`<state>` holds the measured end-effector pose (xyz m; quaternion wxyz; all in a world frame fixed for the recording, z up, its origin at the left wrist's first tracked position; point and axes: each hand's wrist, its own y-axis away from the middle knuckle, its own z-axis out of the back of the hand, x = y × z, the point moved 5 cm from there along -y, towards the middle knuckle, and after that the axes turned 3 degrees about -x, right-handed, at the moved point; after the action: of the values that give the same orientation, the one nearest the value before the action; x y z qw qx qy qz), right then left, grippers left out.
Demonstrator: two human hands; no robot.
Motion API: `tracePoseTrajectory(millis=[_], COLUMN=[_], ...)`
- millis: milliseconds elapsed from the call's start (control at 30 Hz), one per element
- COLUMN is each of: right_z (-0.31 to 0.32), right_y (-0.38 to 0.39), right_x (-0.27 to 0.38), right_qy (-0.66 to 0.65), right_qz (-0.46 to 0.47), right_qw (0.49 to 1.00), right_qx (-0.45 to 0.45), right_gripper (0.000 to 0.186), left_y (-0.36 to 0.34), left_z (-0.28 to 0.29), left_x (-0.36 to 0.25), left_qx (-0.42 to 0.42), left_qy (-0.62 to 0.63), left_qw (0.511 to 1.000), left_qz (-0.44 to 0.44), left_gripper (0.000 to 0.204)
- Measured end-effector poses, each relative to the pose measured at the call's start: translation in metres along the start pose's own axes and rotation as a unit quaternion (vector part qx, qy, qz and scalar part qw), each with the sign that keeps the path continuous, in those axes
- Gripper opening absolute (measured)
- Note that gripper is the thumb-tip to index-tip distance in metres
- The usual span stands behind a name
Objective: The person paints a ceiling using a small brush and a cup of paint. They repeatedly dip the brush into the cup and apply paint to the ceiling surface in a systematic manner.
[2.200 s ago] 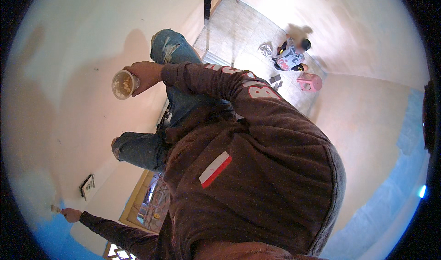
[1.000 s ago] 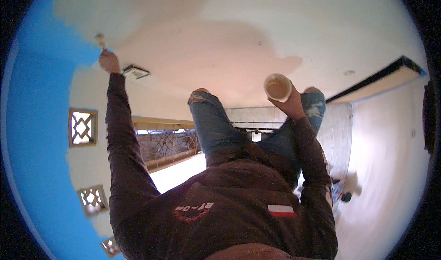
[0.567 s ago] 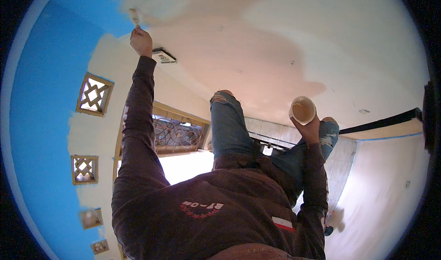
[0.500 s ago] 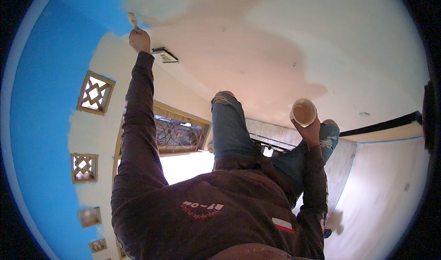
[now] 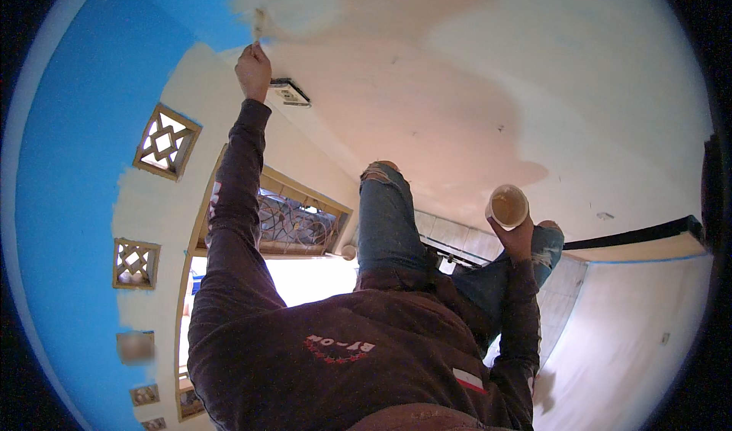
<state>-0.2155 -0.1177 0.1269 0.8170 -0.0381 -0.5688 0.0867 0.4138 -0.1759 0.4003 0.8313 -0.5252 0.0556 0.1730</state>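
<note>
At the upper left, my left hand point(image 5: 253, 71) is raised with its fingers closed round a paintbrush point(image 5: 259, 25). The bristles are against the painted wall point(image 5: 396, 80), close to where bright blue paint point(image 5: 206, 8) meets a pale cream coat; they look slightly blurred. Lower on the right, my right hand point(image 5: 517, 237) grips a round, pale tub point(image 5: 508, 206) from below. Its open top faces me and shows beige paint inside. Both arms are in dark sleeves, the left one stretched far out and the right one bent beside my knee.
Beside my left wrist a switch box point(image 5: 290, 92) sits on the wall. Lattice vent blocks point(image 5: 168, 141) line the left wall, near a window with a curled metal grille point(image 5: 297, 221). A black-edged ledge point(image 5: 637, 237) juts out at the right. My bent legs, in torn jeans point(image 5: 389, 217), are between my arms.
My left hand and the brush have moved right and slightly up along the blue-cream border. The tub sits a little lower in the picture, still held. The whole view has shifted slightly.
</note>
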Motion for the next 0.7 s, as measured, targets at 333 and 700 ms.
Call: tracePoseTrajectory(millis=[333, 700], right_z=[-0.012, -0.009], right_y=[-0.006, 0.001], right_x=[0.008, 0.000], right_qy=[0.019, 0.028], right_qz=[0.036, 0.022], right_qw=[0.999, 0.999], right_qx=[-0.005, 0.007], right_gripper=[0.070, 0.067], left_y=[-0.092, -0.005], left_z=[-0.065, -0.004], left_x=[0.100, -0.018], left_qx=[0.047, 0.061], left_qy=[-0.208, 0.008], left_qw=[0.976, 0.997], left_qz=[-0.035, -0.051], left_gripper=[0.038, 0.036])
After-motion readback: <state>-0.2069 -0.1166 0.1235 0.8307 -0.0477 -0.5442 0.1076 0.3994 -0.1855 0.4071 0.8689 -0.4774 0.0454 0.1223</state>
